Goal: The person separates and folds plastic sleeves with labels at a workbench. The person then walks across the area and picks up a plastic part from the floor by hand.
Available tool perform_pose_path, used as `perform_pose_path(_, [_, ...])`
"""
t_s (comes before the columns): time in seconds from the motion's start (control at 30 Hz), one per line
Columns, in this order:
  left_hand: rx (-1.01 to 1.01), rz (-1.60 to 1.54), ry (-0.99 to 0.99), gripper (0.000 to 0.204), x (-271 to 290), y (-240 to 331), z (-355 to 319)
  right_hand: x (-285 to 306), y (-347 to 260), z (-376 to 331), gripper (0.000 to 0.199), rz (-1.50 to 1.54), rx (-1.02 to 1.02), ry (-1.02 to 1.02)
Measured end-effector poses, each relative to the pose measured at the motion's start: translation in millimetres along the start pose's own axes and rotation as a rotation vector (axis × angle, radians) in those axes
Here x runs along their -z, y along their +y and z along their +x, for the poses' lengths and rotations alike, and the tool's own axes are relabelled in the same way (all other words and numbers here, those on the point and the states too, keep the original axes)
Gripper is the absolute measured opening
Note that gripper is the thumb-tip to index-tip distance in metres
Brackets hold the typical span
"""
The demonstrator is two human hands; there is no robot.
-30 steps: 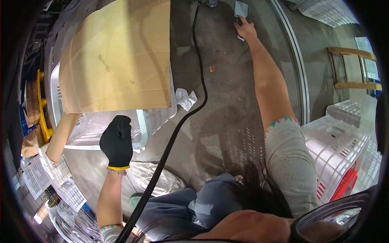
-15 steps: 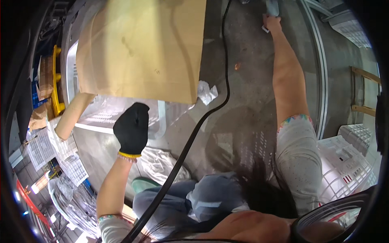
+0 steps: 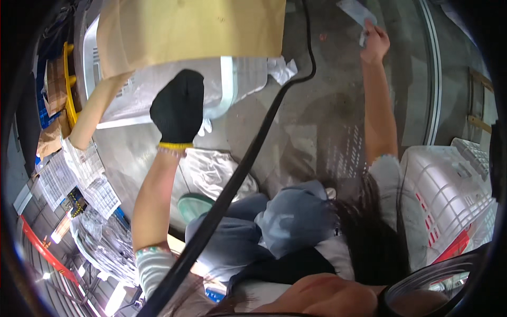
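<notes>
My left hand [image 3: 179, 108] wears a black glove with a yellow cuff. It is raised against the front rim of a white plastic crate [image 3: 232, 90], and its fingers are curled out of sight. A brown cardboard sheet [image 3: 190, 26] lies over the crate. My bare right hand [image 3: 375, 45] is stretched far out over the grey floor, pinching a small clear packet [image 3: 359, 13]. My knees in blue jeans [image 3: 274, 222] are folded below.
Another person's bare forearm [image 3: 95, 111] reaches under the cardboard's left edge. A thick black cable [image 3: 248, 158] crosses from top to bottom. White lattice crates [image 3: 454, 185] stand at the right. A crumpled plastic bag [image 3: 211, 169] lies by my knee, and packets [image 3: 58, 179] pile at left.
My right hand has pinched the small packet and holds it off the floor. My gloved left hand has risen closer to the crate's rim. The view has shifted with my head.
</notes>
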State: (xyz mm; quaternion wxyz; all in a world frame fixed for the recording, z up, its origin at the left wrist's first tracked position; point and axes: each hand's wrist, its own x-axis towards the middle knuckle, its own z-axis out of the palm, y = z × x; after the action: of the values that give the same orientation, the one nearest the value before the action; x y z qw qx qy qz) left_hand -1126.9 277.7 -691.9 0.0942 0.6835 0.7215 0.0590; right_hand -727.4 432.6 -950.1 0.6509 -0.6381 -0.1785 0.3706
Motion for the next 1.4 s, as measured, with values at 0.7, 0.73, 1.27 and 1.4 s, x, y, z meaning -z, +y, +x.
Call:
perform_pose_path(0.7, [0.220,0.183,-0.868,0.109,-150.6,-110.5,-394.0,103.4,-67.5,-182.7,0.019,0.373,-0.657,-0.434])
perform_pose_path(0.73, [0.263,0.139,-0.900,0.104,-153.7,-109.1,-399.9,95.5,-70.5,-184.3,0.019,0.378,-0.645,-0.449])
perform_pose_path(1.27, [0.704,-0.369,-0.692,0.039,-88.4,-146.8,-397.1,113.8,-63.2,-216.3,0.021,0.286,-0.622,-0.369])
perform_pose_path(1.4, [0.905,-0.858,0.131,0.044,22.8,-224.0,-351.9,114.8,-60.3,-219.1,0.024,0.252,-0.622,-0.380])
